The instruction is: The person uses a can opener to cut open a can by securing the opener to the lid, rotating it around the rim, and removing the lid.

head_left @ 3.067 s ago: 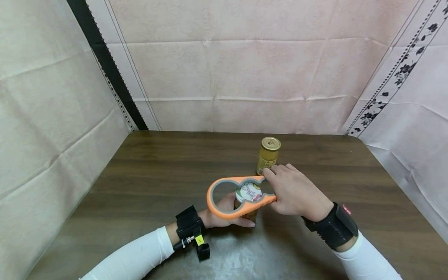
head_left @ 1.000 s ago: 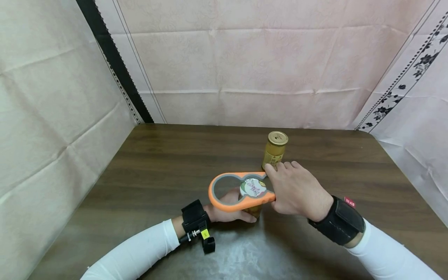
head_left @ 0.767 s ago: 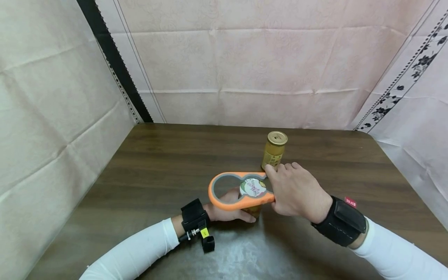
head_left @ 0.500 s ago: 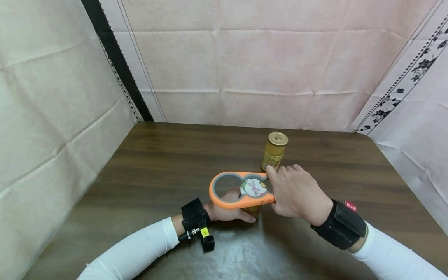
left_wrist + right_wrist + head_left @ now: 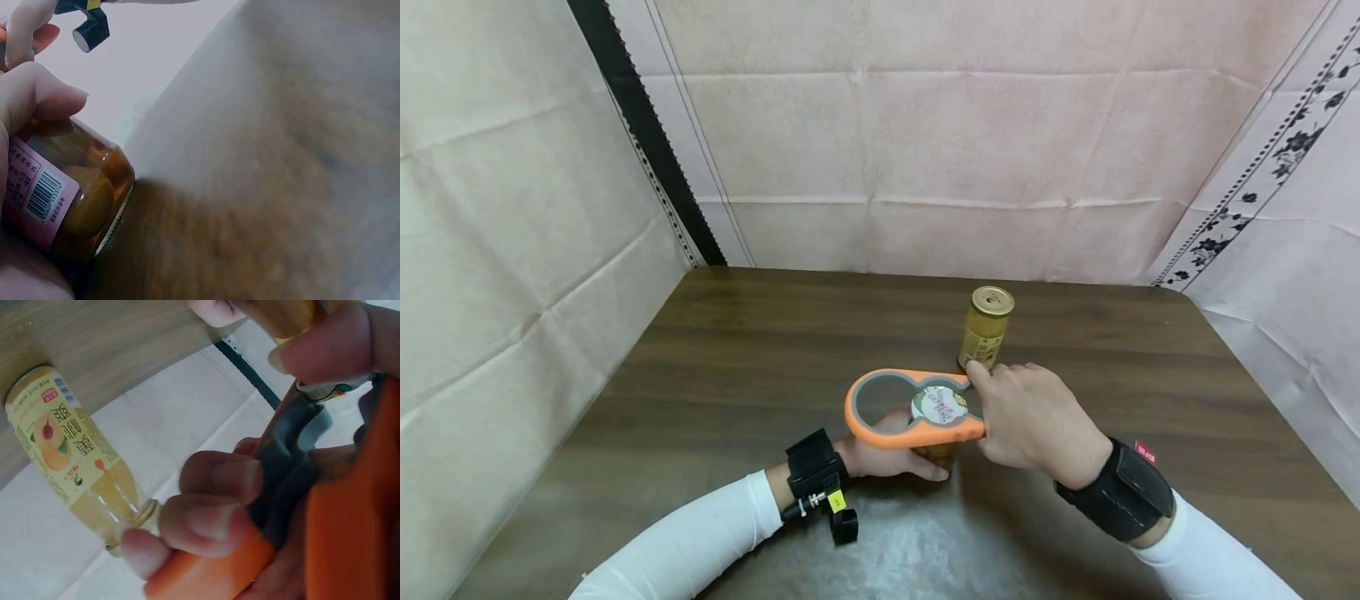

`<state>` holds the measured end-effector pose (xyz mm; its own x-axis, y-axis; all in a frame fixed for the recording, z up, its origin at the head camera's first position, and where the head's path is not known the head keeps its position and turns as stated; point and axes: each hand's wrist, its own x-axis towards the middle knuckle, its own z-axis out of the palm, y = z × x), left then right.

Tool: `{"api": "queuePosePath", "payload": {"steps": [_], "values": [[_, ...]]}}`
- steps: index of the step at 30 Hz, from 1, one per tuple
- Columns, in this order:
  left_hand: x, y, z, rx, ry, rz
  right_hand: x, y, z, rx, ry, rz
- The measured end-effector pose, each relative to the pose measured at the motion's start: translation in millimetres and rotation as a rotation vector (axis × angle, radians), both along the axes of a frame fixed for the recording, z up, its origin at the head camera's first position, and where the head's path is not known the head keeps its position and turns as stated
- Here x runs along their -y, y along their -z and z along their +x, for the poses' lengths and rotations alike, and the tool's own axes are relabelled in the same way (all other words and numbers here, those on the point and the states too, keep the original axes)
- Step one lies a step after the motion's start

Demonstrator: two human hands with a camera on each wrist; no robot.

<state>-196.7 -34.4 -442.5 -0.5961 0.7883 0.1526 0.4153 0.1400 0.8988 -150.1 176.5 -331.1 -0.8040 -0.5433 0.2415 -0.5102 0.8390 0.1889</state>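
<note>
My left hand (image 5: 883, 460) grips a glass jar (image 5: 90, 203) with a pink barcode label and brownish fruit in amber liquid. The jar's white printed lid (image 5: 940, 405) shows through the opening of an orange and grey jar opener (image 5: 958, 432). My right hand (image 5: 1045, 421) holds the opener's two handles, fingers curled around them. The wavy grey inner edge surrounds the lid; how firmly it touches cannot be told. In the right wrist view, curled fingers (image 5: 215, 519) lie on the orange handle. The jar's lower part is partly hidden by the opener and left hand.
Just beyond my right hand stands a second jar, a yellow peach jar (image 5: 983, 333) with a gold lid. Both jars are on a dark wooden table (image 5: 760, 350). Pale cloth (image 5: 955, 158) hangs behind and at both sides.
Compared with 3.1 s ago, the opener sits flatter around the lid and less of the jar's side shows through it. Over the last second both hands keep nearly the same place; the head view shifts slightly.
</note>
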Motion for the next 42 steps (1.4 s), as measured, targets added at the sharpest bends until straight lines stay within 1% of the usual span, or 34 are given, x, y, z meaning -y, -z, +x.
{"api": "queuePosePath", "payload": {"steps": [5,8,15,19,23,26,29,31,36,40,42], "values": [[-0.1,1.2,0.6,0.009,0.005,0.02,-1.9,4.0,-3.9,0.009,-0.013,-0.044],[-1.1,1.4,1.0,0.031,0.014,0.022,-3.3,5.2,-4.6,0.025,-0.008,-0.061],[-1.9,0.9,1.4,0.041,0.017,0.01,-1.8,5.7,-1.7,0.039,0.022,-0.087],[-1.3,-0.4,2.0,0.059,0.016,0.011,0.0,7.6,0.6,-0.001,0.026,-0.09],[-3.0,-0.2,2.2,0.056,0.021,0.019,-0.4,9.3,2.4,-0.046,0.015,-0.055],[-3.8,0.8,2.1,0.062,0.03,0.03,-1.5,7.7,2.2,-0.005,0.013,-0.028],[-3.5,1.1,1.5,0.07,0.034,0.032,-2.5,5.7,1.3,0.066,0.022,-0.022],[-3.0,0.7,0.9,0.067,0.036,0.033,-2.7,4.6,0.9,0.09,0.026,-0.024],[-2.1,-0.6,-0.4,0.025,0.034,0.029,-2.5,5.1,-0.9,0.058,0.006,-0.029],[-1.7,-0.7,1.8,0.025,0.008,0.036,-2.3,7.0,-2.0,0.027,-0.018,-0.058],[-2.5,0.7,3.9,0.019,-0.004,0.061,-2.4,8.4,-1.9,0.005,-0.028,-0.073]]}}
